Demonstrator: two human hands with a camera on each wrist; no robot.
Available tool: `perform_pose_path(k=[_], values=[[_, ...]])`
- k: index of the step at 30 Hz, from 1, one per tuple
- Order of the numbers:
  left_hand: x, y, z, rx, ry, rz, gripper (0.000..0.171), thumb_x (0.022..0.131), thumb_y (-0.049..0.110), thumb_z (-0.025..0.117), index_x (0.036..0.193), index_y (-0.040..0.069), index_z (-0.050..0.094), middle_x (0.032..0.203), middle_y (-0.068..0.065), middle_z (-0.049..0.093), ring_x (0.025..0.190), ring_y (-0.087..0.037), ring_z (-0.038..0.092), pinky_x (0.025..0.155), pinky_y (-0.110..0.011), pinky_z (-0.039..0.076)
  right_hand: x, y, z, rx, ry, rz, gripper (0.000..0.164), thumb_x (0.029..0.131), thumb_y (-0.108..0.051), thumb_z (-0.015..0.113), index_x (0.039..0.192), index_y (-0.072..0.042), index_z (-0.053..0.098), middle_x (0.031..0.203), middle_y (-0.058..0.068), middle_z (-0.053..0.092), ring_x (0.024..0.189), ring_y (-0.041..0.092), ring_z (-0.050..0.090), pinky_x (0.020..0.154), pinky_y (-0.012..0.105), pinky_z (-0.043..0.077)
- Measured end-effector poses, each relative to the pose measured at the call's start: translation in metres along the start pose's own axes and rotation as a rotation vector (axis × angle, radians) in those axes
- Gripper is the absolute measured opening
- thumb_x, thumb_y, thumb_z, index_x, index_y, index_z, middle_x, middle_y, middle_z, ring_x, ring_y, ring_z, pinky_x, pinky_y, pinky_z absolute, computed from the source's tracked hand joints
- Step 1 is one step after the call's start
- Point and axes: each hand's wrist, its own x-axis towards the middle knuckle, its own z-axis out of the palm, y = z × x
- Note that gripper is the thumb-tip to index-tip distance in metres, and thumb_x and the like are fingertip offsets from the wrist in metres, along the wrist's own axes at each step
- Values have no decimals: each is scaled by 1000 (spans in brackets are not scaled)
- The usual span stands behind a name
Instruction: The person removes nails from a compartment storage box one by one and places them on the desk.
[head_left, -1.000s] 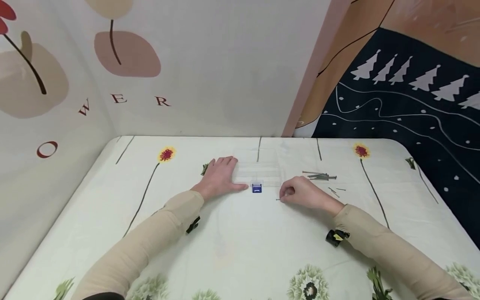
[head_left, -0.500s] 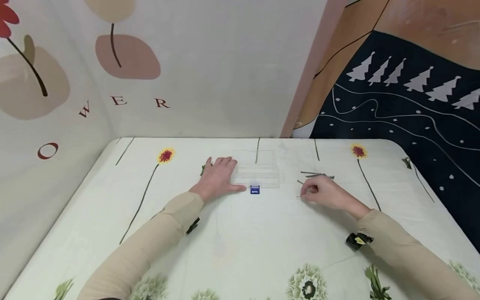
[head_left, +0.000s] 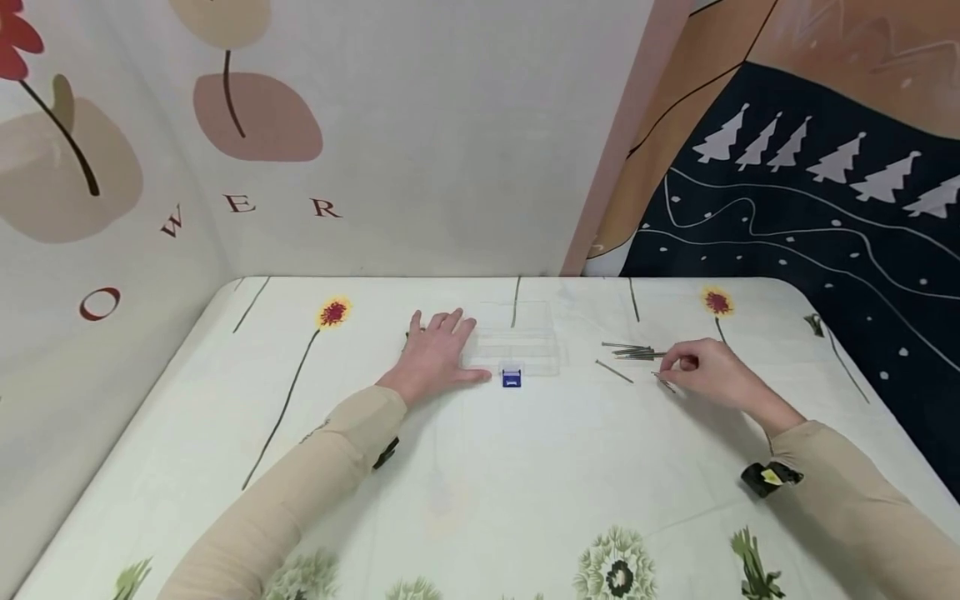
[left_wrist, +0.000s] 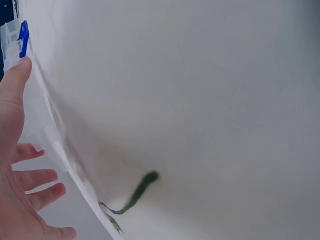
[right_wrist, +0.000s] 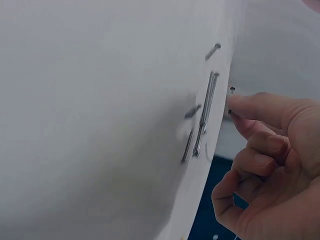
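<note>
My left hand [head_left: 435, 354] lies with fingers spread on the left side of a clear plastic box [head_left: 517, 340], its lid standing open at the back. The thumb tip is beside the box's blue latch [head_left: 512, 378]; the left wrist view also has the latch [left_wrist: 24, 38]. Thumb and index finger of my right hand [head_left: 708, 371] pinch a small nail [right_wrist: 232, 90]. Below those fingertips are small nails [head_left: 664, 383] on the cloth. Just left of the hand is a pile of long nails [head_left: 633, 352], with a single nail [head_left: 614, 372] lying apart in front.
A white flowered cloth [head_left: 480, 492] covers the table. Behind it rises a pale fabric wall [head_left: 450, 167], and a dark tree-patterned cloth [head_left: 795, 225] hangs at the right edge.
My right hand has moved right, from near the box to the small nails, carrying a small nail. This uncovers the single nail. My left hand stays on the box.
</note>
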Motion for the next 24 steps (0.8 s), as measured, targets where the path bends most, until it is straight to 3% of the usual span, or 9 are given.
perform_pose_path(k=[12,24], values=[[-8,-9,-5,-36,41,-9,88,81,69,59,144,10,44,149,-17,38,132,-37,37,106,-67,17,-2,18,-2,-15,18,99,8,88,-7,67,92,-1,70,66,1,41,63,18,37,54,28,29],[-34,-41,-9,-107,32,-81,84,84,64,60,143,6,44,149,-19,37,133,-39,35,106,-69,13,-13,30,-21,-94,49,97,15,90,-11,65,99,1,68,81,4,56,75,20,48,58,29,38]])
